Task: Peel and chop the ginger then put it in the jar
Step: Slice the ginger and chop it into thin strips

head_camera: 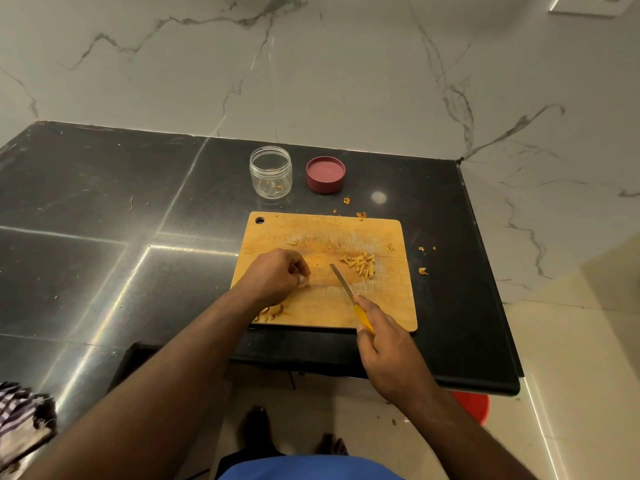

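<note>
A wooden cutting board (381, 306) lies on the black counter. On its right half sits a small pile of chopped ginger (362, 265). My left hand (277, 275) rests curled on the board's left side and pinches a small piece of ginger (304, 284) at its fingertips. My right hand (384, 337) grips the yellow handle of a knife (343, 282), whose blade points up-left between the piece and the pile. Behind the board stands a clear jar (270, 172), open, with a few ginger bits inside. Its red lid (325, 174) lies upside down to the right.
Ginger peels (268, 314) lie at the board's near left corner, and scraps (422, 270) dot the counter to the right. The black counter (104, 237) ends just right of the board. A striped cloth (24, 417) sits bottom left. A red bucket (472, 405) stands on the floor.
</note>
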The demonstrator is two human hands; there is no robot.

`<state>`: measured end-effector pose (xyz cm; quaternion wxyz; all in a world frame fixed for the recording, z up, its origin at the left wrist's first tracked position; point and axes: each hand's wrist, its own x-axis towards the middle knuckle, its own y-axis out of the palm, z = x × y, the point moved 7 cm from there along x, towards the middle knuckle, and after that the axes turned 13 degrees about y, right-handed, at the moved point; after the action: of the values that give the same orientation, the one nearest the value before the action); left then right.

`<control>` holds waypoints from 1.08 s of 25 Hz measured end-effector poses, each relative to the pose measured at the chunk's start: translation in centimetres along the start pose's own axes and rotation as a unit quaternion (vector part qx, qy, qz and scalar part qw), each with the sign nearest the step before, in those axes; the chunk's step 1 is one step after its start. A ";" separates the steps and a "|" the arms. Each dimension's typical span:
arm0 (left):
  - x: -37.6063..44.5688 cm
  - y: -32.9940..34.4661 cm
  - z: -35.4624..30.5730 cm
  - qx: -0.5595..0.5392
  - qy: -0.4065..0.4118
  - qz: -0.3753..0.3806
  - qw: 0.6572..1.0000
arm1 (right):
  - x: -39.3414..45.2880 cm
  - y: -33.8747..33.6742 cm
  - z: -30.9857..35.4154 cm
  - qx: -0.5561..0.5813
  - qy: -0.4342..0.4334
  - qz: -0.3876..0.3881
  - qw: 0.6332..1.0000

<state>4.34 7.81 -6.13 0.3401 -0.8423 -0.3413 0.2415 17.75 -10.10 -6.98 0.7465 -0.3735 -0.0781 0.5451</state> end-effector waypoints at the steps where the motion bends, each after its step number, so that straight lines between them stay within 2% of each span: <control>1: 0.4 0.2 -0.2 0.002 0.004 0.003 1.000 | 0.0 0.0 -0.1 0.000 0.000 0.000 1.000; 13: 1.0 0.3 1.1 0.072 0.022 0.000 0.997 | 0.3 -0.1 -0.3 0.016 0.008 0.010 1.000; 19: 0.9 1.1 1.3 0.055 0.007 -0.069 0.996 | 0.6 0.4 0.2 0.000 0.006 0.017 1.000; 27: 1.2 1.9 1.3 0.030 -0.003 -0.086 0.996 | 1.5 1.5 1.9 -0.051 -0.033 0.025 0.998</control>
<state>5.08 8.22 -8.56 0.3836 -0.7985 -0.4062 0.2244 16.23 -7.76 -7.05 0.7101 -0.3945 -0.1208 0.5706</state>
